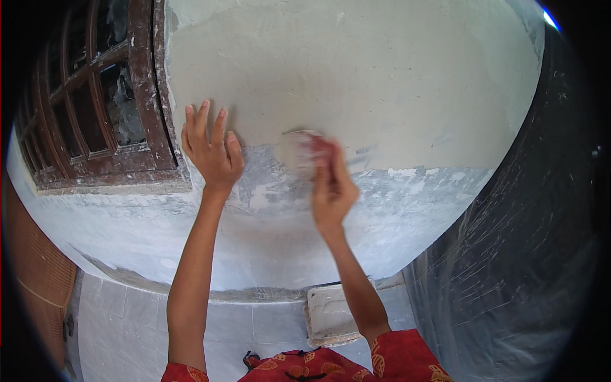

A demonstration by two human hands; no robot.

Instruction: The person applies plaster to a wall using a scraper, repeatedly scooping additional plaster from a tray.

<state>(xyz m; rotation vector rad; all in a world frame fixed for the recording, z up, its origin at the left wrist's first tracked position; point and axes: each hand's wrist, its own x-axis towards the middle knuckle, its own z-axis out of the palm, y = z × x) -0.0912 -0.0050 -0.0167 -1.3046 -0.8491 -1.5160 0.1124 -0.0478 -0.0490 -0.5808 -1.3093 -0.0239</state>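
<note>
Fingers spread, the left hand (212,149) braces flat on the wall (382,83), steadying the body while the right hand (331,188) pinches a blurred pad (304,149) against the plaster.

Bare forearms emerge from short red sleeves (394,356) printed with an orange leaf pattern.

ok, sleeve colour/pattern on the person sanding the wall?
Red sleeve with an orange leaf-like print, clearest in the head view at the lower edge.
</note>
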